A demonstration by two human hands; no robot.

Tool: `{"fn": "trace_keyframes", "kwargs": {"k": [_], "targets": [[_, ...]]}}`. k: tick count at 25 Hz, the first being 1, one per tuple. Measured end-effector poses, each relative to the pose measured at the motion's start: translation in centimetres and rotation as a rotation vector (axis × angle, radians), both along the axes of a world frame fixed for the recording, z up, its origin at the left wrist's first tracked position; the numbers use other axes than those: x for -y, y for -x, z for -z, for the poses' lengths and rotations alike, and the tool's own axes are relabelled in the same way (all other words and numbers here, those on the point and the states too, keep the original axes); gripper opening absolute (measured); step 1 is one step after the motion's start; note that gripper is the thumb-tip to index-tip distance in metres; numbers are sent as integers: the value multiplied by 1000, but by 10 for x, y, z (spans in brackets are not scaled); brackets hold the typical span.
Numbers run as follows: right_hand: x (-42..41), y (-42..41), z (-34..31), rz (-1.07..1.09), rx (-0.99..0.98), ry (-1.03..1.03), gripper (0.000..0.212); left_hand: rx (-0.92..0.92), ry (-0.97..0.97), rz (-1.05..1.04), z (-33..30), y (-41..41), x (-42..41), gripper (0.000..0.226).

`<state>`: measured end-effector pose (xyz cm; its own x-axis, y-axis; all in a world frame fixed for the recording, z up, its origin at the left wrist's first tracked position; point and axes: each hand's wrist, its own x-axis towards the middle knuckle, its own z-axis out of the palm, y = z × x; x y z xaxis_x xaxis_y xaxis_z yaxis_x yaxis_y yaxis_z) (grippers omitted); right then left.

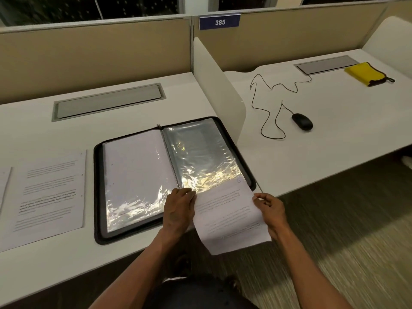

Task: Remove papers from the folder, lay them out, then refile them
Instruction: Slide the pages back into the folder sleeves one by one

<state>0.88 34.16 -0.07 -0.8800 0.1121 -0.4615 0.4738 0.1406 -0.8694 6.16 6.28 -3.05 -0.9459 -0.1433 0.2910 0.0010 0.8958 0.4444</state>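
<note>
Your left hand (179, 206) presses down at the bottom edge of the right-hand sleeve (200, 157), fingers curled onto its mouth, while your right hand (269, 208) pinches the printed sheet (229, 217) by its right edge. That sheet sits half inside the open folder (98, 197), half hanging off the desk (133, 264) toward you. Watch that overhang: pull crooked and the paper creases against the plastic, or the sleeve lip buckles. Two sheets (49, 192) already lie out left of the folder.
</note>
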Motion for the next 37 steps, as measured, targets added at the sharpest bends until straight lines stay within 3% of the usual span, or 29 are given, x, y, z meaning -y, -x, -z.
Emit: {"fn": "trace_keyframes", "kwargs": {"k": [7, 22, 26, 37], "targets": [[-6, 24, -16, 13, 48, 120, 9, 41, 98, 56, -2, 2, 1, 9], [-11, 53, -41, -67, 59, 141, 13, 153, 49, 145, -16, 7, 19, 46], [-9, 50, -45, -94, 63, 159, 15, 109, 38, 216, -15, 4, 15, 42], [-5, 43, -44, -97, 73, 177, 19, 161, 154, 287, -4, 12, -1, 73]]}}
